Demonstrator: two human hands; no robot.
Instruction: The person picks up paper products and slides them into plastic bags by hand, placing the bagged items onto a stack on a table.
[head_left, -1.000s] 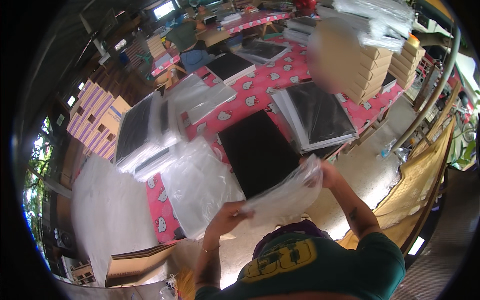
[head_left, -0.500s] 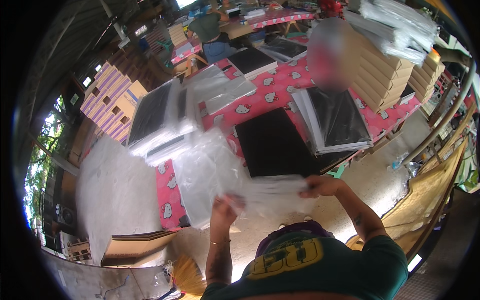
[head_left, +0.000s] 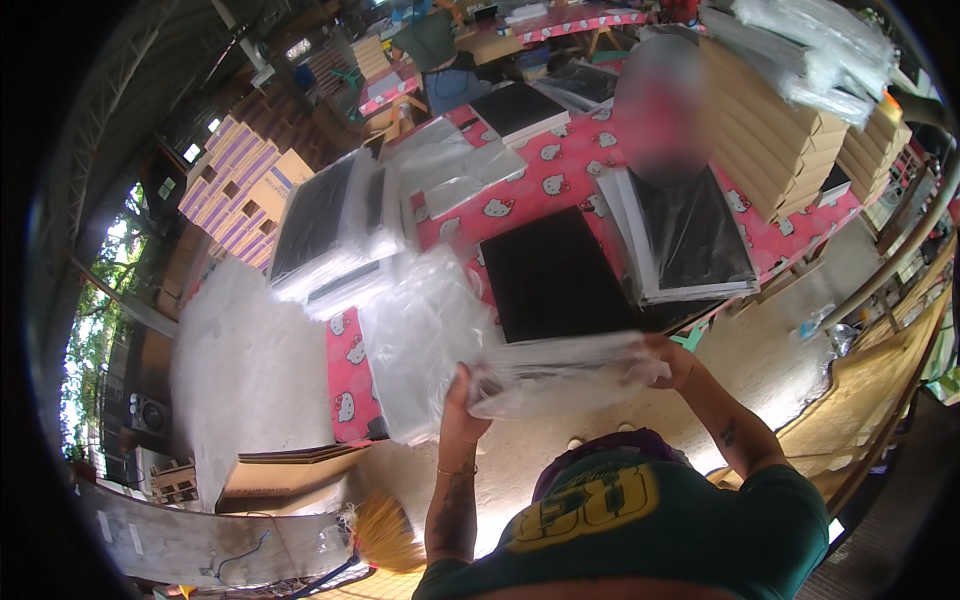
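Stretched between my two hands is a clear plastic bag [head_left: 560, 375], held just off the near edge of the table. My left hand [head_left: 464, 410] grips its left end, and my right hand [head_left: 672, 362] grips the right end, with fingers partly hidden by the film. Right beyond the bag lies a flat black panel [head_left: 555, 275] on the pink table. A pile of clear plastic bags [head_left: 415, 325] rests to the left of the panel, near my left hand. On the right, a stack of black panels in plastic [head_left: 690, 235] lies beside it.
More wrapped panels [head_left: 325, 225] are stacked at the table's left. Folded cardboard boxes [head_left: 765, 125] and plastic bundles [head_left: 815, 50] stand at the far right. Flattened cardboard [head_left: 290, 475] and a broom [head_left: 385, 535] are on the floor at lower left. A person [head_left: 432, 50] works farther back.
The plastic bag is spread wider between my hands and its lower edge hangs more plainly. My right hand has shifted a little right and up. The whole view has moved slightly.
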